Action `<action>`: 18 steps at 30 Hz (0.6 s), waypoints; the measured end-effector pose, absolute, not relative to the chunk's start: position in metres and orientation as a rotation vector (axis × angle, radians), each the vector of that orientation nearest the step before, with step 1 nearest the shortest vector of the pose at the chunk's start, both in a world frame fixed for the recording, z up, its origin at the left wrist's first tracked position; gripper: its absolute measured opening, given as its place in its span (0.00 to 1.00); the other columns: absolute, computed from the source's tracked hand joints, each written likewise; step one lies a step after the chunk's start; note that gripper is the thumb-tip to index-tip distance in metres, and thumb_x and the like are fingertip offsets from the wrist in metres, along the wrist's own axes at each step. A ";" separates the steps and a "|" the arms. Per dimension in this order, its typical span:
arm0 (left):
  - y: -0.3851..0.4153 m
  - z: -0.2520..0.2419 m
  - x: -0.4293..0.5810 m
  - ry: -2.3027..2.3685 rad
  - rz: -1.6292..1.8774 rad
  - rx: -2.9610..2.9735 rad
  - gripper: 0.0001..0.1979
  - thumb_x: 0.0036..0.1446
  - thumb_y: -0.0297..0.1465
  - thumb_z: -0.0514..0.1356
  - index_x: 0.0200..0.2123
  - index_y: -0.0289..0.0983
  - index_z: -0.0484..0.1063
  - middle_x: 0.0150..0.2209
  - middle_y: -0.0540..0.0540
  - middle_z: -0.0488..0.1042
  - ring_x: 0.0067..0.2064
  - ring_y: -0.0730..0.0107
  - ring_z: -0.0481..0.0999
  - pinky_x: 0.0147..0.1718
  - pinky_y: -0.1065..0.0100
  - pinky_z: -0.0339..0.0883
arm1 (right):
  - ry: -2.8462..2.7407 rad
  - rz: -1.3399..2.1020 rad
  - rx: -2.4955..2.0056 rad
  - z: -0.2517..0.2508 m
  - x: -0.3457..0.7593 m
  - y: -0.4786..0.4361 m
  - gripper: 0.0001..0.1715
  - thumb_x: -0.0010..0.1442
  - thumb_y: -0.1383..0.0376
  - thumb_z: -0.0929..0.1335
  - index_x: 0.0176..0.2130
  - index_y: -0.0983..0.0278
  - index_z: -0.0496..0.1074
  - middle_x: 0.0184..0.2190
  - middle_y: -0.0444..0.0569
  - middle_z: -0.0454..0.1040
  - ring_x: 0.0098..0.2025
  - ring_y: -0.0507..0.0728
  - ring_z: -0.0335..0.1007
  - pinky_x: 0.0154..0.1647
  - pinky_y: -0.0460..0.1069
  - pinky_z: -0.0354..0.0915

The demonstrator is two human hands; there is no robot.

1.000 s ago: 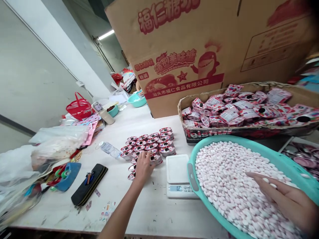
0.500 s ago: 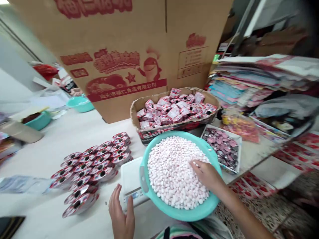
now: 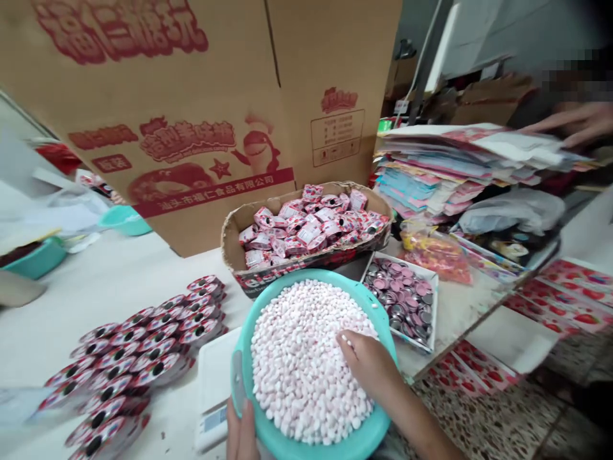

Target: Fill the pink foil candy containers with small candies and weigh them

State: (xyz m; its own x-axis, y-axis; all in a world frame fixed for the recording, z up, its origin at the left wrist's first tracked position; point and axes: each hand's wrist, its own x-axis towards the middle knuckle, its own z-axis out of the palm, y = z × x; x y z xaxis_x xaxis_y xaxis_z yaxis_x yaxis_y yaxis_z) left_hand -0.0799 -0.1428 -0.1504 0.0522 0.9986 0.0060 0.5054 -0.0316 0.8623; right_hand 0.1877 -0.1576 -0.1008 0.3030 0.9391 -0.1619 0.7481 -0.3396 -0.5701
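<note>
Two hands at a blue-green tub (image 3: 242, 335) full of little white pieces (image 3: 306, 370).
Low in the middle, I see the right hand (image 3: 371, 364) pinching a few pieces, and the left hand (image 3: 242, 433) touching the tub's side. At lower left, packs (image 3: 129, 358) sit in rows by a white scale (image 3: 215, 367). A big brown box (image 3: 205, 105) fills the upper left.

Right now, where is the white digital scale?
In the head view, the white digital scale sits left of centre, low in the picture, on the white table between the rows of printed packs and the turquoise basin, whose rim partly hides it.
</note>
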 end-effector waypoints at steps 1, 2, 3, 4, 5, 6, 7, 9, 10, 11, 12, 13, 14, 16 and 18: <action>-0.146 -0.146 -0.079 1.538 0.856 1.595 0.31 0.62 0.42 0.51 0.66 0.49 0.45 0.51 0.47 0.74 0.50 0.56 0.76 0.49 0.53 0.72 | -1.504 0.695 -2.173 -0.103 0.190 -0.159 0.24 0.66 0.59 0.53 0.32 0.62 0.71 0.31 0.53 0.78 0.36 0.60 0.74 0.32 0.49 0.55; -0.150 -0.142 -0.077 1.544 0.822 1.560 0.31 0.62 0.42 0.50 0.66 0.48 0.45 0.52 0.46 0.74 0.51 0.56 0.75 0.50 0.54 0.71 | -1.497 0.719 -2.153 -0.107 0.194 -0.161 0.24 0.66 0.58 0.52 0.33 0.62 0.71 0.32 0.54 0.78 0.37 0.61 0.74 0.34 0.49 0.56; -0.154 -0.138 -0.074 1.560 0.779 1.522 0.31 0.63 0.43 0.49 0.66 0.47 0.45 0.53 0.45 0.73 0.53 0.57 0.74 0.51 0.55 0.70 | -1.491 0.743 -2.133 -0.112 0.198 -0.162 0.25 0.65 0.57 0.52 0.33 0.61 0.71 0.33 0.54 0.78 0.38 0.61 0.75 0.35 0.50 0.58; -0.158 -0.135 -0.071 1.580 0.733 1.469 0.31 0.63 0.44 0.47 0.66 0.46 0.44 0.55 0.45 0.71 0.55 0.59 0.72 0.53 0.57 0.69 | -1.487 0.759 -2.119 -0.117 0.202 -0.163 0.25 0.65 0.57 0.52 0.34 0.61 0.72 0.33 0.54 0.79 0.39 0.62 0.75 0.37 0.51 0.59; -0.162 -0.132 -0.068 1.594 0.701 1.398 0.31 0.63 0.46 0.46 0.67 0.44 0.44 0.57 0.44 0.69 0.58 0.59 0.69 0.55 0.58 0.67 | -1.480 0.767 -2.112 -0.123 0.208 -0.164 0.26 0.64 0.56 0.52 0.34 0.61 0.72 0.33 0.55 0.79 0.40 0.63 0.75 0.38 0.52 0.60; -0.166 -0.131 -0.065 1.596 0.682 1.323 0.33 0.63 0.47 0.46 0.67 0.43 0.44 0.59 0.44 0.67 0.60 0.60 0.66 0.57 0.59 0.64 | -1.477 0.770 -2.100 -0.130 0.213 -0.164 0.26 0.63 0.55 0.52 0.36 0.60 0.73 0.35 0.55 0.79 0.42 0.65 0.74 0.40 0.53 0.61; -0.170 -0.130 -0.062 1.587 0.674 1.247 0.35 0.62 0.48 0.47 0.67 0.41 0.43 0.61 0.43 0.64 0.63 0.60 0.62 0.59 0.60 0.61 | -1.475 0.786 -2.087 -0.137 0.218 -0.164 0.26 0.62 0.53 0.53 0.37 0.60 0.74 0.37 0.56 0.79 0.44 0.65 0.74 0.40 0.53 0.62; -0.178 -0.131 -0.057 1.532 0.706 1.109 0.38 0.60 0.51 0.48 0.67 0.40 0.41 0.64 0.43 0.58 0.66 0.60 0.55 0.62 0.62 0.55 | -1.472 0.822 -2.043 -0.148 0.229 -0.163 0.26 0.60 0.50 0.56 0.39 0.59 0.75 0.42 0.55 0.78 0.47 0.66 0.73 0.43 0.54 0.64; -0.182 -0.132 -0.055 1.497 0.733 1.056 0.40 0.59 0.52 0.49 0.67 0.40 0.41 0.65 0.44 0.55 0.67 0.60 0.52 0.63 0.63 0.52 | -1.472 0.845 -2.011 -0.152 0.233 -0.163 0.25 0.58 0.49 0.58 0.40 0.58 0.75 0.44 0.53 0.78 0.49 0.65 0.72 0.44 0.54 0.65; -0.185 -0.134 -0.054 1.464 0.757 1.015 0.41 0.58 0.52 0.51 0.67 0.39 0.41 0.66 0.44 0.53 0.68 0.61 0.49 0.64 0.64 0.48 | -1.461 0.864 -1.985 -0.155 0.236 -0.163 0.25 0.57 0.48 0.59 0.41 0.57 0.76 0.46 0.52 0.77 0.50 0.65 0.72 0.46 0.53 0.65; -0.187 -0.135 -0.054 1.430 0.776 0.992 0.42 0.56 0.53 0.52 0.67 0.39 0.43 0.67 0.44 0.52 0.68 0.61 0.46 0.65 0.64 0.46 | -1.451 0.881 -1.967 -0.157 0.239 -0.163 0.25 0.56 0.47 0.60 0.42 0.57 0.76 0.47 0.51 0.77 0.51 0.65 0.71 0.47 0.53 0.65; -0.188 -0.135 -0.056 1.402 0.790 0.988 0.43 0.55 0.53 0.54 0.67 0.39 0.44 0.67 0.43 0.51 0.69 0.60 0.45 0.65 0.64 0.44 | -1.441 0.892 -1.960 -0.158 0.241 -0.164 0.26 0.56 0.46 0.61 0.42 0.57 0.76 0.48 0.49 0.76 0.52 0.64 0.70 0.48 0.53 0.66; -0.187 -0.134 -0.060 1.389 0.803 1.002 0.44 0.54 0.53 0.55 0.67 0.38 0.44 0.67 0.43 0.50 0.69 0.59 0.45 0.65 0.63 0.43 | -1.434 0.898 -1.965 -0.159 0.242 -0.165 0.26 0.56 0.46 0.61 0.43 0.56 0.76 0.48 0.48 0.76 0.53 0.64 0.70 0.49 0.53 0.66; -0.177 -0.129 -0.072 1.425 0.836 1.069 0.44 0.54 0.52 0.56 0.67 0.39 0.43 0.68 0.41 0.48 0.68 0.56 0.49 0.64 0.60 0.46 | -1.451 0.888 -1.987 -0.158 0.240 -0.166 0.28 0.56 0.45 0.60 0.43 0.56 0.76 0.49 0.47 0.76 0.53 0.64 0.70 0.47 0.52 0.67; -0.156 -0.118 -0.088 1.530 0.892 1.188 0.41 0.56 0.50 0.54 0.66 0.40 0.44 0.68 0.40 0.46 0.66 0.54 0.54 0.62 0.57 0.51 | -1.501 0.852 -1.995 -0.155 0.236 -0.165 0.27 0.57 0.45 0.60 0.44 0.56 0.76 0.48 0.47 0.76 0.52 0.64 0.71 0.46 0.52 0.68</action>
